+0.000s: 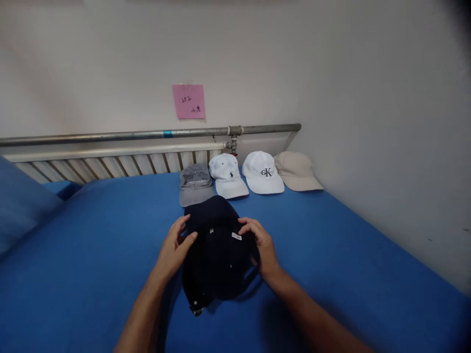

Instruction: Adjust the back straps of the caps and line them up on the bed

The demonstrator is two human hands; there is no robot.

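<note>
A dark navy baseball cap [217,264] is held between my two hands, its inside turned toward me and its brim pointing away. My left hand [175,245] grips the cap's left side near the brim, thumb on the inner edge. On the opposite side, my right hand [262,242] closes on the rim beside a small white label. The back strap and its metal buckle hang at the lower left. Just beyond the brim sits a grey cap [196,184]. To its right stand a white cap with a small rider logo [228,176], a white cap with dark letters [262,171] and a beige cap [298,170].
A blue sheet [91,255] covers the surface under the caps. Behind it run a white radiator [121,164] and a metal pipe [128,136]. A pink note [189,101] is stuck on the wall. Another wall [397,162] borders the right side.
</note>
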